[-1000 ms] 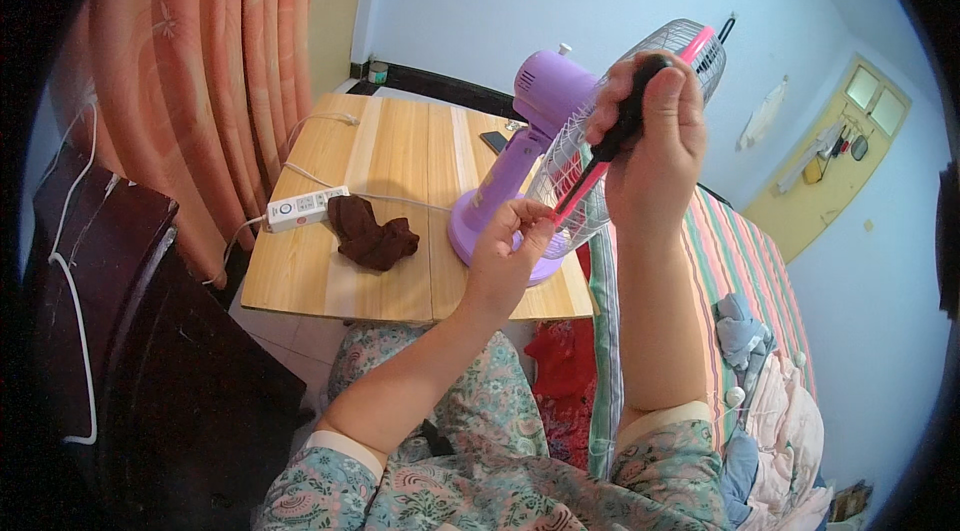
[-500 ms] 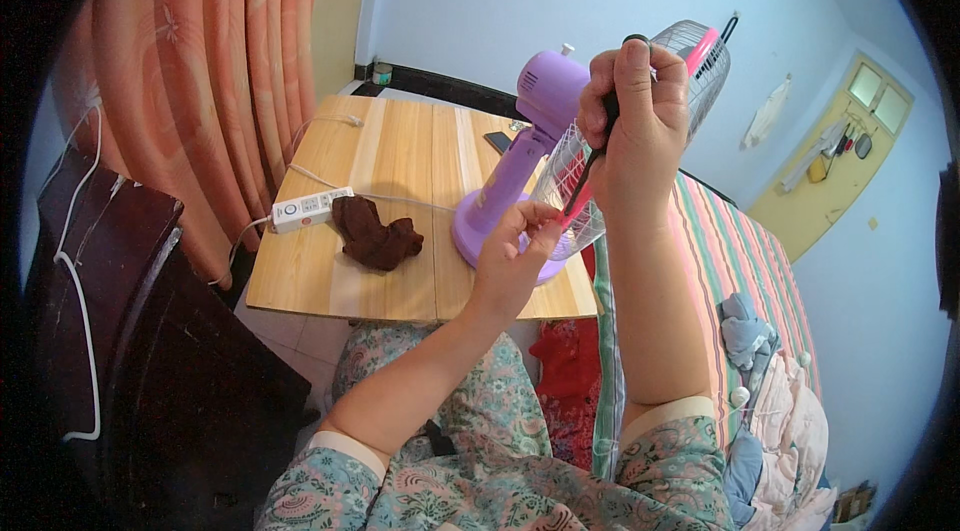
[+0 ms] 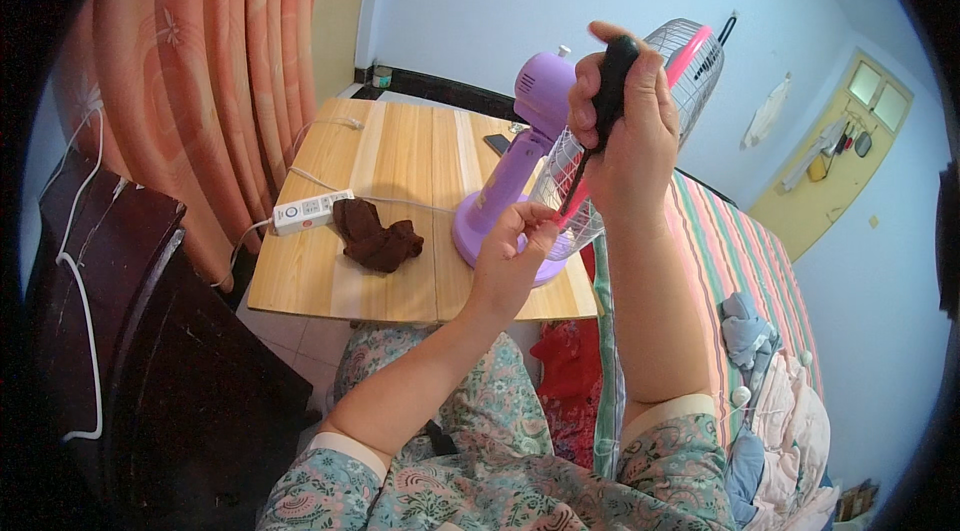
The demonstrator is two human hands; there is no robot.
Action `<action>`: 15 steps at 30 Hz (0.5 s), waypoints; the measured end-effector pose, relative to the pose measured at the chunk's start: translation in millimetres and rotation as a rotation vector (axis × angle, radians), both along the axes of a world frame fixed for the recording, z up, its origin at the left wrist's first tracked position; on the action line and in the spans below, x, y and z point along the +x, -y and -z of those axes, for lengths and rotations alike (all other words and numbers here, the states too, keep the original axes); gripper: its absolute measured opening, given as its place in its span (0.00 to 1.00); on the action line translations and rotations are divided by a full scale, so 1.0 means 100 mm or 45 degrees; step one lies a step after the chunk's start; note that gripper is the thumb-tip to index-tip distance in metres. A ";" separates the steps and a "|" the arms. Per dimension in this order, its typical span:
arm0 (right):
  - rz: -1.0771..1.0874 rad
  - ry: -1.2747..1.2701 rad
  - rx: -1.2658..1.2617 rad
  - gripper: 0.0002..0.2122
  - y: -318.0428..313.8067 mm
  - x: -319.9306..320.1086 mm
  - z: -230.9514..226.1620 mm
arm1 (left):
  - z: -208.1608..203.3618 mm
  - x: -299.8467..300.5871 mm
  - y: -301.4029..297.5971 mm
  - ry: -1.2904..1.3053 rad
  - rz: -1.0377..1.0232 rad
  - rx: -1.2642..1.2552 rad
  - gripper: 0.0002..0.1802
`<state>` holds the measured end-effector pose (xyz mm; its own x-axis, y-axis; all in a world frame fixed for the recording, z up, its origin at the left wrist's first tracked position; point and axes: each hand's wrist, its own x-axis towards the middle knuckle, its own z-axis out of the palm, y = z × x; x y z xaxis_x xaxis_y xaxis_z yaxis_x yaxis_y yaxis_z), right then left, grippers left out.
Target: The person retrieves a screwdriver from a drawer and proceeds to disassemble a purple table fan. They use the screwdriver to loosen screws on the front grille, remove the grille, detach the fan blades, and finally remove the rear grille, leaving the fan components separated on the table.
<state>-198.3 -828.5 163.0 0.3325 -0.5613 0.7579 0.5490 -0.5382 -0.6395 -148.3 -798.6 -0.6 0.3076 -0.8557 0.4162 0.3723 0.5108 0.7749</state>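
A purple table fan (image 3: 500, 181) stands on the wooden table with its wire cage turned to the right. Its pink ring (image 3: 690, 56) runs around the cage. My right hand (image 3: 640, 151) is closed around the black handle of a screwdriver (image 3: 614, 91), whose shaft slants down along the cage. At the ring's lower end, my left hand (image 3: 505, 256) pinches the pink edge by the screwdriver's tip. The tip and any screw there are hidden by my fingers.
On the table (image 3: 400, 151) lie a white power strip (image 3: 305, 212), a crumpled brown cloth (image 3: 378, 236) and a dark phone (image 3: 497, 143). A striped bed (image 3: 720, 241) with clothes is at right. Dark furniture (image 3: 150, 321) and an orange curtain (image 3: 200, 81) stand at left.
My right hand has rolled around the screwdriver, so more of the black handle shows and the fingers are looser. My left hand stays at the ring's edge.
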 end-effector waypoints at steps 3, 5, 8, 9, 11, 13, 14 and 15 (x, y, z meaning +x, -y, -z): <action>0.133 0.052 -0.063 0.14 -0.01 0.01 0.02 | -0.04 0.01 -0.01 0.033 -0.002 -0.007 0.08; 0.167 0.046 -0.051 0.13 -0.03 0.02 0.02 | -0.04 0.02 -0.02 0.057 -0.010 -0.011 0.08; 0.175 0.047 -0.025 0.11 -0.05 0.05 -0.02 | -0.02 0.02 -0.01 0.046 -0.028 -0.028 0.08; 0.175 0.046 -0.013 0.11 -0.05 0.05 -0.03 | -0.02 -0.02 0.01 0.021 -0.035 -0.029 0.09; 0.200 0.022 -0.050 0.11 -0.05 0.03 -0.02 | -0.01 -0.05 0.01 0.006 -0.046 -0.015 0.09; 0.226 -0.007 -0.088 0.12 -0.04 0.02 -0.01 | -0.02 -0.06 0.00 0.023 -0.050 0.009 0.10; 0.237 -0.026 -0.106 0.13 -0.03 0.01 0.00 | -0.01 -0.06 0.01 0.021 -0.051 0.008 0.10; 0.249 -0.044 -0.125 0.14 -0.03 0.01 0.01 | 0.00 -0.06 0.01 0.019 -0.052 0.005 0.10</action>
<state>-197.1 -825.9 162.4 0.2515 -0.5419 0.8019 0.4065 -0.6927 -0.5957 -153.8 -799.9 -0.3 0.3360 -0.8443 0.4175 0.3396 0.5221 0.7824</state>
